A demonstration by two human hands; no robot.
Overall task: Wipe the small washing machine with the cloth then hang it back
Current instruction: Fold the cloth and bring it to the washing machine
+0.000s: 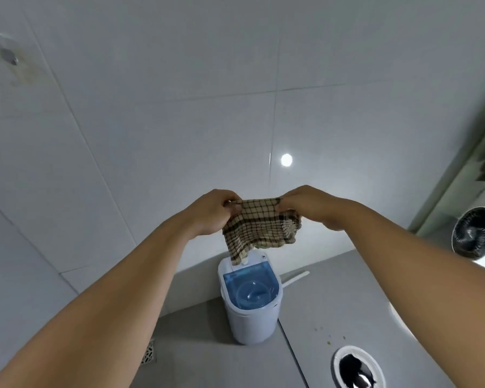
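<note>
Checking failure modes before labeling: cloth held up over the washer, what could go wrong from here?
1. The cloth is pinched only at its top edge by the left hand and right hand; a slip could drop it.
2. Its low corner dangles at the washer, in front of the top panel, and might snag there.
3. No hook is clearly visible on the wall, so hanging it back may need a search.

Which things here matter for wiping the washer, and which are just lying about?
For the job: brown checked cloth, held by left hand and right hand; small white washing machine with blue lid.
Lying about: round dark fan; metal floor drain.
</note>
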